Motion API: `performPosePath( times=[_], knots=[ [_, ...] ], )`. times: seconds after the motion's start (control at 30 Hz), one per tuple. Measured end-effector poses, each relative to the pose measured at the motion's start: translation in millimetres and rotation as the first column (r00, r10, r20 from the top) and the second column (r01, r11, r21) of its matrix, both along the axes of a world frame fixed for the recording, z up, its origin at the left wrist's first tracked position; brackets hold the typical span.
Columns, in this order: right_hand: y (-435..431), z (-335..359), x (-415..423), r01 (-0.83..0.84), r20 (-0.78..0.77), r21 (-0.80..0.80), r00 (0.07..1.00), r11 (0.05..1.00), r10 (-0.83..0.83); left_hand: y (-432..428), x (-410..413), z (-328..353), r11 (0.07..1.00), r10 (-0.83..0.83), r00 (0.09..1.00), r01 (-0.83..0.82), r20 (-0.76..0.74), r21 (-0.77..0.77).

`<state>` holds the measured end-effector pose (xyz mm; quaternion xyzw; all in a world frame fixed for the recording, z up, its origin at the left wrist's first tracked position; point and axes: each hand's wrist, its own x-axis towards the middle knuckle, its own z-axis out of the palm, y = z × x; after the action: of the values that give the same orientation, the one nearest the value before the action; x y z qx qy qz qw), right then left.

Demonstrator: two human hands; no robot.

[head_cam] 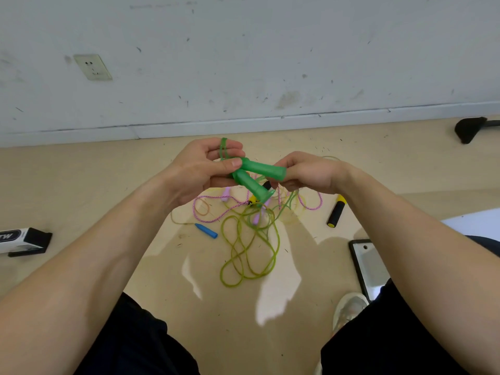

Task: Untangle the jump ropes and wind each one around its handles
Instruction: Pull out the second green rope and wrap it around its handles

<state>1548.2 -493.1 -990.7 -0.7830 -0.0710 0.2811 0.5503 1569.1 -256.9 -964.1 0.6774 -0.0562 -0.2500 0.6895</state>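
I have both green handles up in front of me, above the floor (pixel 167 266). My left grip (pixel 205 169) is curled round the narrow end of the lower green handle (pixel 250 186), thumb pressed where the two handles meet, and a loop of green rope (pixel 223 147) runs over its fingers. My right grip (pixel 305 171) pinches the wide end of the upper green handle (pixel 263 169). The handles cross at an angle and do not lie side by side. The rest of the green cord hangs down to loose coils (pixel 243 255) on the floor. Its upper stretch passes through the heap with the pink rope (pixel 213 209), a yellowish cord, a pink handle (pixel 226 194) and a black-and-yellow handle (pixel 335 212) nearby. A blue handle (pixel 207 230) lies apart to the left. I judge I am at the start of winding the green rope. Next I should swing the two handles parallel, clamp them together in one grip and wrap with the other, drawing the cord gently. I cannot tell whether it is free of the heap, so a snag there is likely.
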Motion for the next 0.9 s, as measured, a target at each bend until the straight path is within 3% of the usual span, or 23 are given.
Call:
performPosePath(
  times=[0.07,0.2,0.37,0.5,0.6,0.67,0.77,0.9],
  knots=[
    [-2,2,2,0.013,-0.061,0.077,0.998,0.997,-0.008,0,-3,1,0.995,-0.081,0.996,0.079,0.033,0.056],
    [3,5,0,0.016,-0.039,-0.042,0.999,0.999,-0.018,-4,-7,-3,0.942,-0.202,0.968,0.151,0.148,0.301],
    [26,13,-6,0.244,-0.004,-0.041,0.970,0.969,-0.244,-10,-8,-19,0.873,-0.162,0.916,-0.040,0.366,0.487],
    [57,13,-23,0.491,-0.035,0.106,0.871,0.864,-0.491,-15,-4,-27,0.865,0.065,0.839,-0.317,0.540,0.389],
    [78,10,-38,0.541,-0.118,0.194,0.841,0.818,-0.528,-23,-8,-33,0.851,0.227,0.792,-0.444,0.567,0.281],
    [87,5,-45,0.509,-0.080,0.175,0.860,0.843,-0.503,-27,-10,-36,0.833,0.341,0.773,-0.513,0.535,0.210],
    [90,-3,-47,0.481,0.018,0.095,0.874,0.872,-0.485,-30,-11,-36,0.838,0.492,0.815,-0.539,0.305,0.089],
    [81,-7,-38,0.445,0.213,-0.056,0.880,0.894,-0.425,-30,-8,-32,0.831,0.555,0.830,-0.556,0.063,0.010]
  ],
)
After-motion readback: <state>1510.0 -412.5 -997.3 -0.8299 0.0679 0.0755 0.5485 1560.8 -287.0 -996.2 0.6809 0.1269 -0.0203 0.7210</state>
